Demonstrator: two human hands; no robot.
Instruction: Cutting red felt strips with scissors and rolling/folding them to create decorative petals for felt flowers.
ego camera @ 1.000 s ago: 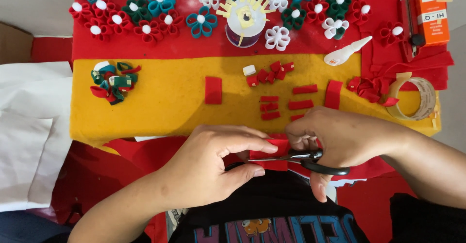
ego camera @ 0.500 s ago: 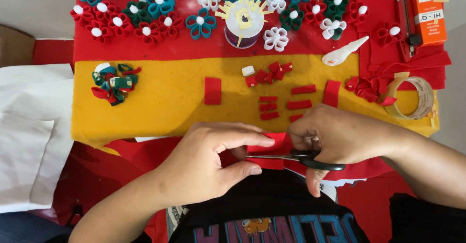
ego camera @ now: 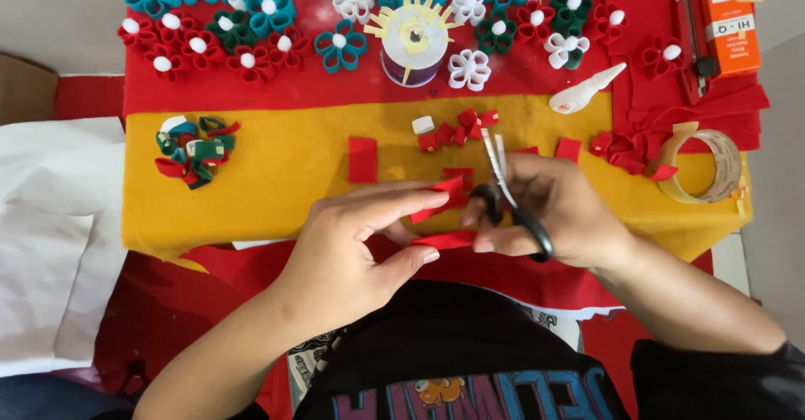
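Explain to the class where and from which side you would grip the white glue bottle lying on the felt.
Grip the wide body of the white glue bottle, probably from above, fingers across its width. It lies flat and tilted, its thin nozzle pointing up-right; the nozzle is too narrow to hold well.

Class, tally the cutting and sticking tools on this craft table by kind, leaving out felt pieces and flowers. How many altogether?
Scissors: 1
Utility knife: 1
Glue bottle: 1
Tape roll: 1
Total: 4
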